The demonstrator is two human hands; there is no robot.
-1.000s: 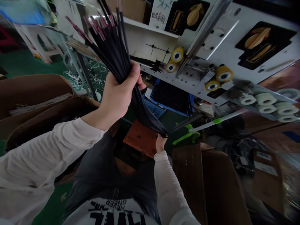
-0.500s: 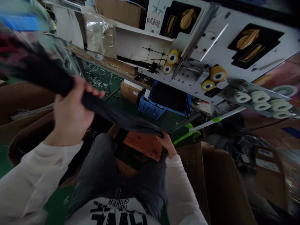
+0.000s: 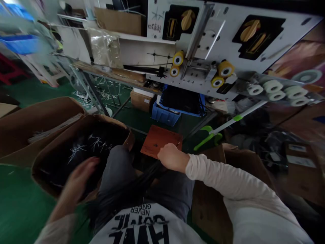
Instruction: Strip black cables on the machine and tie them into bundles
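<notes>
My right hand is closed around one end of a long bundle of thin black strands. The bundle runs down and to the left across my lap, over the grey trousers. My left hand is blurred by motion. It hovers over the near edge of a brown cardboard box, fingers stretched out, with nothing visible in them. Dark material with pale star-shaped bits lies inside that box. An orange-brown board sits just beyond my right hand.
A white machine panel with yellow rollers and white rollers spans the top. Below it stand a blue crate, a small carton and a green-and-white handled tool. More cardboard boxes flank my legs on a green floor.
The bundle has swung from upright, out to the left, then down onto my lap. My left hand has let go of it and dropped toward the box. My right hand still grips the end.
</notes>
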